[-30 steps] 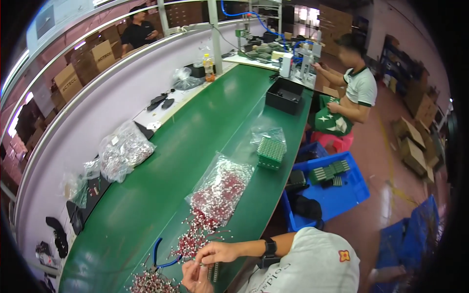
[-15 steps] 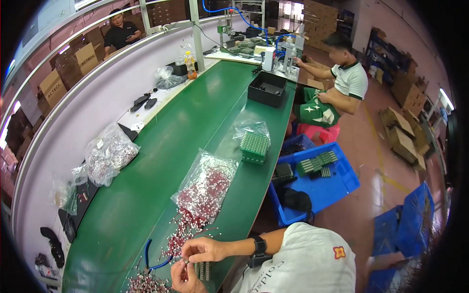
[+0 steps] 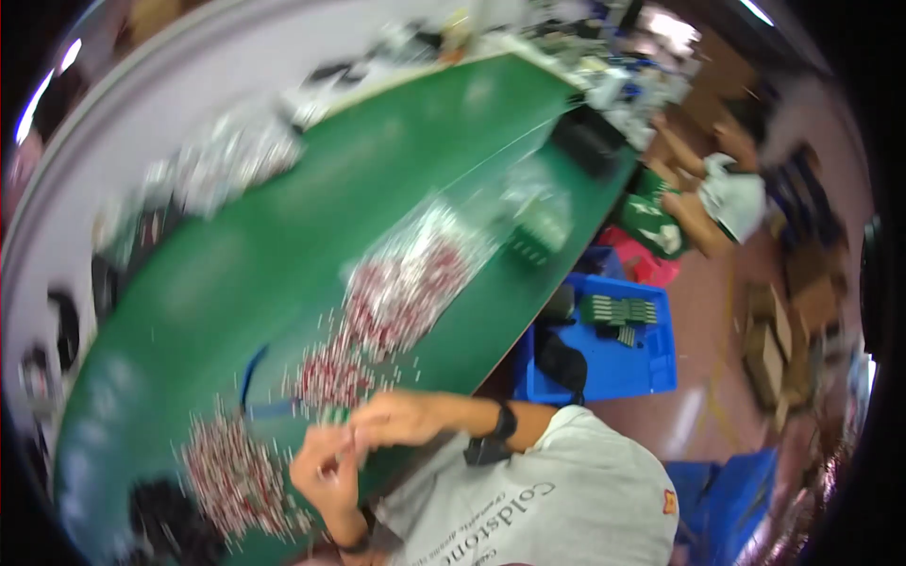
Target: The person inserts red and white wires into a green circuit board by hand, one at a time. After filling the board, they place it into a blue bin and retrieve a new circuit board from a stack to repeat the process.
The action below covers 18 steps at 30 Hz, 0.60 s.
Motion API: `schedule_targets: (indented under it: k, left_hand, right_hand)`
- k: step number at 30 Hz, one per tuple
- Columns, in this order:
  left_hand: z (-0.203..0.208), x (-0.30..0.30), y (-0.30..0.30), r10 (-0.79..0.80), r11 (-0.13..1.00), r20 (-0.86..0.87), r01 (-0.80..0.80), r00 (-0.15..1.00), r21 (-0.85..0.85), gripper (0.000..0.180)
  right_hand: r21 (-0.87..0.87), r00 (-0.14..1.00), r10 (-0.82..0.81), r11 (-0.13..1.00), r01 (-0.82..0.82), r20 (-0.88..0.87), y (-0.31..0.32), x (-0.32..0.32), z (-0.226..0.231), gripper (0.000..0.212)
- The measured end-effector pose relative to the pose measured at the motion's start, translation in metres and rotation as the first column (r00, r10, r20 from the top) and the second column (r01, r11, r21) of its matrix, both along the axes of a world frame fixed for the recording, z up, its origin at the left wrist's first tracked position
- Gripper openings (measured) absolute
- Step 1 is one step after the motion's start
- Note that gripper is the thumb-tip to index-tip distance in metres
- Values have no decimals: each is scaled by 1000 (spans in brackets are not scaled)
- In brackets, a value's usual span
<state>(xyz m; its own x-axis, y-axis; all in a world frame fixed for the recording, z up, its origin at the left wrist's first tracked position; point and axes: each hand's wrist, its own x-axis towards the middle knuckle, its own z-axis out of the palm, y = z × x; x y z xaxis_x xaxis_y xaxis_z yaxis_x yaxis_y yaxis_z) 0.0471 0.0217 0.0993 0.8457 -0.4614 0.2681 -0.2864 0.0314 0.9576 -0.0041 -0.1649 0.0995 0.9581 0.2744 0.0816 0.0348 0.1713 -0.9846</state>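
Note:
My left hand [image 3: 326,469] and my right hand [image 3: 401,418] meet over the near part of the green table, fingers closed and touching. What they pinch between them is too small and blurred to make out. Just beyond the fingertips a small green-and-white piece [image 3: 336,414] shows, partly hidden by the hands. A loose heap of red and white wire-like parts [image 3: 332,375] lies beyond my hands, and another heap [image 3: 231,472] lies to their left. Between the heaps sits a tool with blue handles [image 3: 251,377]. A clear plastic bag [image 3: 420,269] of the same parts lies farther off.
Stacked green boards [image 3: 540,236] and a black bin [image 3: 587,140] stand farther along the green table [image 3: 236,255]. A blue crate [image 3: 651,363] with green boards is to the right. A co-worker [image 3: 731,200] sits at the far right. Filled plastic bags [image 3: 236,156] line the left edge.
The view has tilted and blurred, so the table appears swung round. My hands remain together, with the left hand showing more fully. A dark object now appears at the lower left.

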Motion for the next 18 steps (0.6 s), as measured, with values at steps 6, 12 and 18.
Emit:
schedule_targets:
  k: [6,12,18]
  left_hand:
    - [12,8,-6,-56,993,106,66,993,-98,24]
    - [8,1,2,6,998,13,-5,1000,-56,24]
    - [6,5,9,-19,1000,179,22,984,-14,25]
  right_hand:
    - [-143,998,-47,988,54,49,-7,5,-2,19]
    - [193,983,-183,965,175,20,10,8,-10,22]
    - [318,993,-112,941,116,-30,13,4,-6,10]
